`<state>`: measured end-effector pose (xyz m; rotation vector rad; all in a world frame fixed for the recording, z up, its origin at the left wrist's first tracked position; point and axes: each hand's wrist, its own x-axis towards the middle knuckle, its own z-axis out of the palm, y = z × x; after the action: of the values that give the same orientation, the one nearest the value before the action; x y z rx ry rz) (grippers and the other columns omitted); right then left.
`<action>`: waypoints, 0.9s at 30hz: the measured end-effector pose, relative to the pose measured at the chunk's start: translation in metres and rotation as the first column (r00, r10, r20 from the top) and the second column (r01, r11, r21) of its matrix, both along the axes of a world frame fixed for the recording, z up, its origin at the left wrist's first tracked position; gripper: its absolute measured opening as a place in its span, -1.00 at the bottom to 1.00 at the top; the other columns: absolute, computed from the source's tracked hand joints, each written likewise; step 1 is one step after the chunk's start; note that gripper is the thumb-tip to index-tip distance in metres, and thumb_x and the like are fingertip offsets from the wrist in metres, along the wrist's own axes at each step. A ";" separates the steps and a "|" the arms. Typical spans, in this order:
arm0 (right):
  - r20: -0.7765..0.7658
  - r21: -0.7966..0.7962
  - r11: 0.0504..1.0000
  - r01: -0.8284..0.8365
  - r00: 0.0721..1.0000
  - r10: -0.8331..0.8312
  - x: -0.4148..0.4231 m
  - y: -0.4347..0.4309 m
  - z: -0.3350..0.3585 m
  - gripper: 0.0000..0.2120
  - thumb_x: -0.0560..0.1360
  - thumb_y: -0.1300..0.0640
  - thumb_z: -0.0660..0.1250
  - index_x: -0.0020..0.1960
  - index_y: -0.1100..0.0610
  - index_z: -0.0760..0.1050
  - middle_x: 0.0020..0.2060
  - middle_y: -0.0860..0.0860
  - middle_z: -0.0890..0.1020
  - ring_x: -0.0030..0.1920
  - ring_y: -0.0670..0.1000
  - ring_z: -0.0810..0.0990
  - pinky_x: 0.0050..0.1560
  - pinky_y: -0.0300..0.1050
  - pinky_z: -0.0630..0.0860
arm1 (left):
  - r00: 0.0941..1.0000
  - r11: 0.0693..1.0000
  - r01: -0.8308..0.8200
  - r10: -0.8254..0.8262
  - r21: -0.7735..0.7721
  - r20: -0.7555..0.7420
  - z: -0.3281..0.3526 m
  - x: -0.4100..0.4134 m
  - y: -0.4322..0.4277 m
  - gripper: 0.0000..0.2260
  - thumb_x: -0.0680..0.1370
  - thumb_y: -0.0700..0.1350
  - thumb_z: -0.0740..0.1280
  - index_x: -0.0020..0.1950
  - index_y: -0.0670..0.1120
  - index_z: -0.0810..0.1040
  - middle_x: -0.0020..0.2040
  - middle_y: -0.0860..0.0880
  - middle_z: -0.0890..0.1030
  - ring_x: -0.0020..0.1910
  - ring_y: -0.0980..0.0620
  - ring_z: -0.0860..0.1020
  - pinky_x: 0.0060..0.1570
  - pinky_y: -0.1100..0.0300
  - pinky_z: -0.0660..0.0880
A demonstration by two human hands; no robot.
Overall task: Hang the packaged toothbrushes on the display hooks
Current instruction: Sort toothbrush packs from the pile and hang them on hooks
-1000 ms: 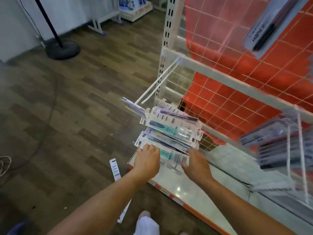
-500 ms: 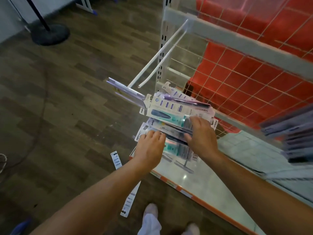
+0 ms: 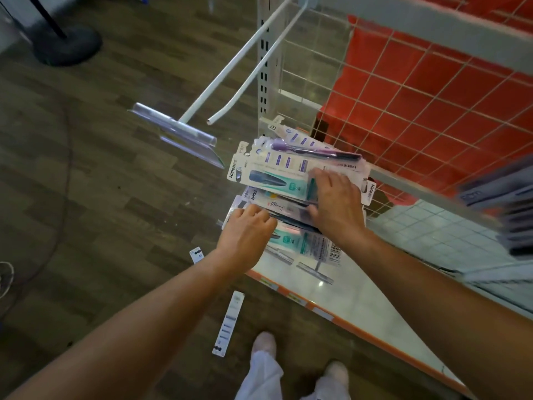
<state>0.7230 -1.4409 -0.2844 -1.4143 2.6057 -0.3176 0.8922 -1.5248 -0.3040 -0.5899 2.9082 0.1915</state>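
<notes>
Packaged toothbrushes (image 3: pixel 288 171): fanned bundle low at the rack's left end, above the base shelf (image 3: pixel 354 301); long axes run across the view, hang-tab ends leftward. Right hand (image 3: pixel 336 203): the nearer, fingers laid over the top pack's right part, thumb tucked beneath (a pinch, seemingly). Left hand (image 3: pixel 248 229): fingers curled at the lower packs' tab ends, grip uncertain. Empty hook (image 3: pixel 230 67): up-left of the tabs, near. Loose pack (image 3: pixel 230 321): on floor.
</notes>
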 end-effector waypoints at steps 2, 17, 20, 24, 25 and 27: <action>-0.028 -0.009 1.000 -0.007 1.000 0.007 -0.004 -0.001 0.000 -0.49 0.45 0.13 0.41 0.35 0.04 0.34 0.24 0.01 0.48 0.26 0.05 0.38 0.29 -0.01 0.29 | 1.000 1.000 0.011 -0.011 -0.013 0.011 0.000 -0.001 0.000 -0.63 0.55 -0.04 0.37 0.35 -0.01 0.45 0.31 0.00 0.51 0.29 -0.02 0.40 0.29 0.05 0.36; -0.075 0.024 0.998 -0.051 0.996 0.052 0.007 0.001 -0.004 -0.52 0.50 0.13 0.35 0.38 0.11 0.31 0.26 0.07 0.42 0.26 0.10 0.34 0.24 0.01 0.33 | 0.995 0.992 0.094 -0.091 -0.082 0.041 0.002 0.004 0.001 -0.58 0.56 -0.01 0.36 0.42 -0.01 0.41 0.36 0.01 0.48 0.32 -0.02 0.40 0.30 0.08 0.35; -0.029 -0.003 0.999 -0.034 0.999 0.033 0.011 0.005 -0.002 -0.51 0.49 0.13 0.37 0.37 0.10 0.32 0.27 0.07 0.43 0.26 0.09 0.35 0.25 0.02 0.34 | 0.998 0.998 0.062 -0.062 -0.033 0.011 0.005 0.008 0.003 -0.57 0.58 0.00 0.33 0.43 0.00 0.38 0.39 0.00 0.46 0.34 -0.03 0.41 0.32 0.08 0.30; 0.140 -0.089 0.994 0.059 0.989 -0.046 0.020 0.016 0.005 -0.47 0.44 0.11 0.43 0.35 0.06 0.33 0.23 0.05 0.47 0.21 0.06 0.41 0.21 0.06 0.47 | 0.998 0.999 0.012 -0.014 -0.031 -0.068 0.008 0.012 0.004 -0.65 0.56 -0.03 0.35 0.34 -0.03 0.48 0.26 -0.03 0.58 0.21 -0.06 0.54 0.28 0.04 0.35; 0.179 -0.099 0.992 0.076 0.982 -0.057 0.023 0.019 0.007 -0.47 0.44 0.11 0.44 0.35 0.05 0.33 0.22 0.05 0.47 0.21 0.04 0.41 0.18 0.06 0.51 | 0.996 0.999 0.007 -0.010 -0.042 -0.085 0.009 0.012 0.004 -0.69 0.54 -0.06 0.39 0.27 -0.05 0.53 0.17 -0.05 0.62 0.13 -0.07 0.58 0.24 0.03 0.39; 0.255 -0.096 0.992 0.084 0.965 -0.057 0.028 0.027 0.013 -0.44 0.44 0.12 0.44 0.37 0.04 0.31 0.25 0.04 0.46 0.25 0.02 0.40 0.14 0.03 0.56 | 0.990 0.998 -0.019 0.011 -0.053 -0.141 0.011 0.011 0.004 -0.78 0.47 -0.13 0.47 0.09 -0.09 0.61 -0.02 -0.08 0.68 -0.05 -0.10 0.64 0.10 0.01 0.48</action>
<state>0.7505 -1.4138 -0.2711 -1.2214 2.4656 -0.6113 0.9031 -1.5213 -0.2934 -0.6321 3.0543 0.1625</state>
